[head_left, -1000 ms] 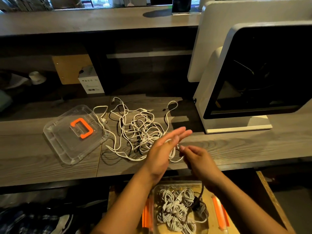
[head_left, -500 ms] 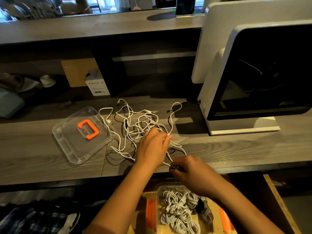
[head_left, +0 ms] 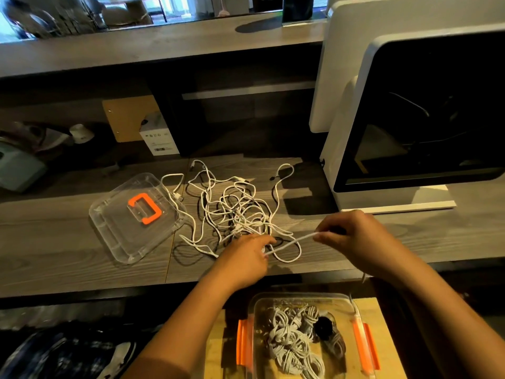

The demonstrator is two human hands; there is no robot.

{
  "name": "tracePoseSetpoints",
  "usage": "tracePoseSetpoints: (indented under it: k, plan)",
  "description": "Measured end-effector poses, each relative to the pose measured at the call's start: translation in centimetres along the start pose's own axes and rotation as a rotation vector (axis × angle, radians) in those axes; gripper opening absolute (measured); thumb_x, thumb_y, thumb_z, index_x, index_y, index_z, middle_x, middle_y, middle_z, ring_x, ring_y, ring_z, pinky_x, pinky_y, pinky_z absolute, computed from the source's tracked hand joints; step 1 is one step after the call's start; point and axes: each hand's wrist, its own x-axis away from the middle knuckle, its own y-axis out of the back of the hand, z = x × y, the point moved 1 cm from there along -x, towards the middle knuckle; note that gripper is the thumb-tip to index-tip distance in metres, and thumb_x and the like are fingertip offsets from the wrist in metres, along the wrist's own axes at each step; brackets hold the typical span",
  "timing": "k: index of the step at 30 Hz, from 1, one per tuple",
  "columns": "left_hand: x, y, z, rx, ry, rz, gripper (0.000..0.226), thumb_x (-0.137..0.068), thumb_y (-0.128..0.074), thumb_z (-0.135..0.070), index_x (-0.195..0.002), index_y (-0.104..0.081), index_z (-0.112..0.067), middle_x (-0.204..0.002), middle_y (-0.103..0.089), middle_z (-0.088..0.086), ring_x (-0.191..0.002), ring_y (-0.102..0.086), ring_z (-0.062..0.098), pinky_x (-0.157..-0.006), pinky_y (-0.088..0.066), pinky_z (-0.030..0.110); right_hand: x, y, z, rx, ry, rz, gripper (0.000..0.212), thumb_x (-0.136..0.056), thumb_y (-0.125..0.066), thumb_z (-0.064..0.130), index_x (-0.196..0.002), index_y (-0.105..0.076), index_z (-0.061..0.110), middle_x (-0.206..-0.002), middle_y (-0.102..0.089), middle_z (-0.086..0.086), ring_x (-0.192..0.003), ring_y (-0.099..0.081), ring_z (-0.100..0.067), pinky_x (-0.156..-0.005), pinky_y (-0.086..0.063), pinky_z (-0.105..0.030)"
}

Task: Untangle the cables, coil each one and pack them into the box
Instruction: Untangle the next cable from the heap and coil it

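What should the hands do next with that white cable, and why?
Probably pull: the right hand draws the white cable away from the tangle while the left hand steadies it. Both pinch one stretch; the rest loops into the tangle.

Box (head_left: 300,296) near end, past bottom edge

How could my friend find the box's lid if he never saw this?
Start at the big white machine on the wooden counter. Go left past the tangled white cables. The lid lies flat there, see-through, with one orange handle in its middle.
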Motion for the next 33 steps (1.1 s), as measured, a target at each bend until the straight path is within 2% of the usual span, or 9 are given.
tracePoseSetpoints:
  k: [2,6,10,13,18,23,28,30,33]
  plan:
    - [-0.1,-0.2,-0.6,0.415,0.011,0.093,0.043,-0.095,-0.043,-0.004,-0.133,-0.048,-0.023,-0.124,-0.056,0.003,-0.095,-0.061,0.018,-0.064,-0.039,0.003,-0.5,-0.1,-0.6,-0.141,-0.036,-0.1,0.007,-0.089,-0.061,0.027,-0.086,-0.068,0.025,-0.064,-0.055,0.01,-0.057,-0.048,-0.002,-0.052,-0.032,-0.015]
    - [0.4,0.3,-2.7,1.214,-0.141,0.037,0.037,-0.092,-0.047,-0.008,-0.127,-0.047,-0.022,-0.126,-0.058,-0.002,-0.124,-0.05,0.011,-0.1,-0.042,0.021,-1.0,-2.5,-1.0,-0.541,-0.156,-0.15,0.018,-0.091,-0.057,0.024,-0.079,-0.068,0.018,-0.052,-0.048,0.008,-0.042,-0.04,0.001,-0.042,-0.03,-0.012]
    - [0.2,1.1,-4.5,1.555,-0.132,-0.195,0.026,-0.096,-0.038,-0.011,-0.112,-0.057,-0.02,-0.091,-0.071,-0.003,-0.096,-0.064,0.011,-0.081,-0.049,0.022,-0.3,-5.9,0.9,-0.618,-0.148,-0.031,0.035,-0.097,-0.045,0.029,-0.082,-0.066,0.005,-0.05,-0.042,0.005,-0.046,-0.035,-0.004,-0.044,-0.028,-0.016]
    - [-0.6,1.6,-5.0,1.346,-0.04,-0.49,0.021,-0.098,-0.041,-0.013,-0.092,-0.059,-0.023,-0.067,-0.054,-0.006,-0.066,-0.053,0.007,-0.069,-0.045,0.023,0.2,-7.6,2.3,-0.522,-0.082,0.156,0.035,-0.099,-0.044,0.031,-0.089,-0.065,0.006,-0.058,-0.051,-0.003,-0.048,-0.038,-0.005,-0.049,-0.032,-0.023]
    - [-2.1,1.6,-2.4,0.393,-0.147,-0.746,0.014,-0.092,-0.055,-0.026,-0.093,-0.068,-0.021,-0.09,-0.049,-0.002,-0.086,-0.052,0.015,-0.07,-0.04,0.021,0.1,-6.2,2.9,-0.252,0.033,0.261,0.026,-0.096,-0.051,0.024,-0.095,-0.065,0.002,-0.072,-0.057,-0.011,-0.057,-0.044,-0.007,-0.059,-0.037,-0.029]
    - [-1.9,1.2,-0.4,-0.083,-0.023,-0.452,0.04,-0.095,-0.038,-0.048,-0.114,-0.065,-0.026,-0.092,-0.049,-0.004,-0.096,-0.051,0.019,-0.07,-0.032,0.027,-0.2,-3.1,1.9,0.083,0.042,0.262,0.018,-0.092,-0.057,0.032,-0.1,-0.069,0.022,-0.09,-0.066,0.003,-0.073,-0.054,-0.002,-0.068,-0.045,-0.022]
    - [-0.8,0.7,0.0,0.018,0.0,-0.185,0.07,-0.077,-0.042,-0.07,-0.135,-0.046,-0.031,-0.132,-0.05,-0.004,-0.119,-0.048,0.019,-0.09,-0.037,0.028,-0.4,-0.7,0.2,0.087,-0.005,0.08,0.015,-0.088,-0.061,0.038,-0.088,-0.071,0.027,-0.073,-0.063,0.008,-0.069,-0.056,-0.006,-0.064,-0.046,-0.027]
    - [-0.5,0.3,-0.2,-0.019,0.0,-0.139,0.064,-0.082,-0.062,-0.051,-0.138,-0.039,-0.032,-0.141,-0.044,-0.005,-0.123,-0.046,0.02,-0.096,-0.038,0.03,-0.5,-0.3,0.1,0.025,0.003,0.03,0.012,-0.088,-0.061,0.035,-0.084,-0.07,0.026,-0.07,-0.06,0.011,-0.066,-0.054,-0.003,-0.057,-0.04,-0.022]
    - [-0.9,-0.7,-0.3,0.098,0.025,-0.012,0.051,-0.092,-0.051,-0.011,-0.14,-0.04,-0.025,-0.139,-0.046,0.003,-0.116,-0.051,0.026,-0.091,-0.04,0.026,-0.6,-0.2,-0.3,-0.04,0.034,0.013,0.014,-0.091,-0.058,0.028,-0.091,-0.069,0.02,-0.068,-0.056,0.009,-0.062,-0.051,-0.003,-0.056,-0.039,-0.02]
